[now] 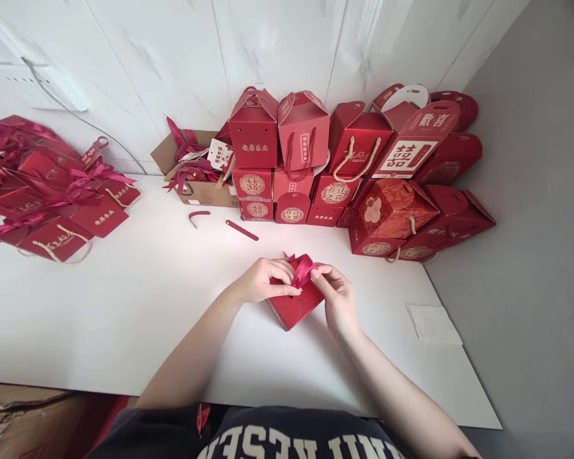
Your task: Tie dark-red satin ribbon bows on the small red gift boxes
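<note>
A small red gift box (289, 311) sits on the white table in front of me, turned cornerwise. On its top lies a loop of crimson ribbon (303, 270). My left hand (263, 280) comes from the left, its thumb and fingers pinched on the ribbon's base at the box top. From the right, my right hand (337, 294) pinches the upper end of the ribbon loop between thumb and fingertips. The part of the ribbon under my fingers is hidden.
Red gift boxes (253, 137) stand stacked along the wall. At left is a pile of ribboned boxes (62, 236). A cardboard carton (208, 193) holds ribbons and tags. Two dark red strips, one straight (242, 230), one curved (199, 215), and a white paper square (433, 323) lie on the table.
</note>
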`<action>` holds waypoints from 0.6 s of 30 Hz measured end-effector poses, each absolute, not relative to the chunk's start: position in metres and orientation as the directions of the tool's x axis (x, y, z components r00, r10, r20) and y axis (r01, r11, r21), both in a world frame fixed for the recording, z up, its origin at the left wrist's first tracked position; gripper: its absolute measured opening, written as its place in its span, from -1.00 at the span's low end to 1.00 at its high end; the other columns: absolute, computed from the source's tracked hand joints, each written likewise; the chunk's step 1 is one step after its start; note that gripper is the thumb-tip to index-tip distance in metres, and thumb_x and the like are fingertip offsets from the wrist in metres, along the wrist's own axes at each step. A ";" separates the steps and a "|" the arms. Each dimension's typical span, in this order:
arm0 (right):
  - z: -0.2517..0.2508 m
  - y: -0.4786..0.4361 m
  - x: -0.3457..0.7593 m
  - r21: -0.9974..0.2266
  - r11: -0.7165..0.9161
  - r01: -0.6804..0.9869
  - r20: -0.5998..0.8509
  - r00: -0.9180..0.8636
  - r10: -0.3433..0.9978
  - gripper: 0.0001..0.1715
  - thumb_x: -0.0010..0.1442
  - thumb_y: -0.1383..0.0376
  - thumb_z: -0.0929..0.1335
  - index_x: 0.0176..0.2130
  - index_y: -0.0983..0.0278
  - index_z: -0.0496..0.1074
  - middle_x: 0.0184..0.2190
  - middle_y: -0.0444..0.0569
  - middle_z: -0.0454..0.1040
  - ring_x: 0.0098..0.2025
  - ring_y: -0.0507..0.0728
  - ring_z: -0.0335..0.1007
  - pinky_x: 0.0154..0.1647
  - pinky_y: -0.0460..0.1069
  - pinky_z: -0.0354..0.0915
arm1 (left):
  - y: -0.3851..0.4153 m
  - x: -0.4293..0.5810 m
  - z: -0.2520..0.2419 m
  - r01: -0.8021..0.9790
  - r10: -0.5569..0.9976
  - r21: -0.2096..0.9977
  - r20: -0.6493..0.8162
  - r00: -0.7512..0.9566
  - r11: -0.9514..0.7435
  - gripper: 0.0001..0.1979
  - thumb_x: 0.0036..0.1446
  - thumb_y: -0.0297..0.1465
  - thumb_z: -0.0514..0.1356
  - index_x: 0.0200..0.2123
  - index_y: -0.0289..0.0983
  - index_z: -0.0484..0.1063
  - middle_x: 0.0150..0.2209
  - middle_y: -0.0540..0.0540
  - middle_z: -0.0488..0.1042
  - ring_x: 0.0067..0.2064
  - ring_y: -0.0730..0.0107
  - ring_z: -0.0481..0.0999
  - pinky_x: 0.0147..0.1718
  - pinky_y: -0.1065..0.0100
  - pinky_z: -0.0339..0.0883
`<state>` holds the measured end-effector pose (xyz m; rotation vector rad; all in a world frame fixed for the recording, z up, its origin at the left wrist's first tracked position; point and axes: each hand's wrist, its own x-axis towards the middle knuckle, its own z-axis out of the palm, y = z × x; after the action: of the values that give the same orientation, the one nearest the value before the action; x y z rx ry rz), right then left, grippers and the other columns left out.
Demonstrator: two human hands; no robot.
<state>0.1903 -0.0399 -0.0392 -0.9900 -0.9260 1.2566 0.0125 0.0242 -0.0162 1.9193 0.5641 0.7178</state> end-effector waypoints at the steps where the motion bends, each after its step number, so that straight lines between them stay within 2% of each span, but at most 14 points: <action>1: -0.040 -0.041 0.190 -0.946 0.065 -0.317 0.015 0.158 0.987 -0.83 0.22 0.19 0.39 -0.36 0.22 0.44 -0.24 -0.08 0.45 -0.17 0.08 0.37 -0.03 0.01 0.25 | 0.024 0.013 -0.016 0.083 0.652 0.905 0.235 0.721 -0.418 -0.84 0.05 -0.35 0.35 -0.51 -0.29 0.58 -0.45 -0.10 0.58 -0.28 0.32 0.54 0.16 0.14 0.23; 4: -0.040 -0.045 0.189 -0.948 0.084 -0.307 -0.001 0.269 0.963 -0.81 0.21 0.19 0.40 -0.38 0.24 0.43 -0.29 -0.11 0.41 -0.21 0.04 0.33 -0.05 -0.03 0.23 | 0.024 0.012 -0.014 0.113 0.655 0.907 0.202 0.728 -0.405 -0.84 0.08 -0.35 0.33 -0.50 -0.29 0.59 -0.42 -0.10 0.59 -0.25 0.34 0.55 0.23 0.13 0.13; 10: -0.034 -0.048 0.186 -0.920 0.065 -0.386 -0.027 0.228 0.973 -0.79 0.21 0.19 0.40 -0.29 0.21 0.29 -0.48 -0.18 0.49 -0.36 0.04 0.40 -0.16 -0.01 0.29 | 0.025 0.010 -0.015 0.151 0.660 0.899 0.180 0.729 -0.411 -0.83 0.09 -0.32 0.32 -0.47 -0.28 0.59 -0.42 -0.08 0.57 -0.26 0.37 0.53 0.24 0.14 0.11; 15: -0.030 -0.043 0.187 -0.912 0.049 -0.408 -0.040 0.206 0.978 -0.53 0.13 0.24 0.46 -0.03 0.15 0.22 -0.39 -0.17 0.56 -0.30 0.08 0.50 -0.14 0.05 0.36 | 0.024 0.011 -0.016 0.137 0.660 0.896 0.200 0.724 -0.422 -0.83 0.09 -0.32 0.32 -0.49 -0.27 0.59 -0.42 -0.07 0.57 -0.28 0.37 0.52 0.25 0.11 0.10; 18: -0.031 -0.041 0.190 -0.912 0.107 -0.396 -0.003 0.268 0.963 -0.56 0.12 0.27 0.47 -0.05 0.16 0.28 -0.38 -0.18 0.54 -0.25 0.08 0.51 -0.12 0.04 0.37 | 0.023 0.012 -0.017 0.112 0.660 0.906 0.208 0.722 -0.408 -0.83 0.09 -0.32 0.32 -0.49 -0.27 0.59 -0.43 -0.08 0.57 -0.28 0.35 0.52 0.24 0.09 0.10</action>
<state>0.1901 -0.0407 -0.0311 -0.9772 -0.7386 1.1476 0.0120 0.0234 -0.0167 1.9231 0.5940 0.6853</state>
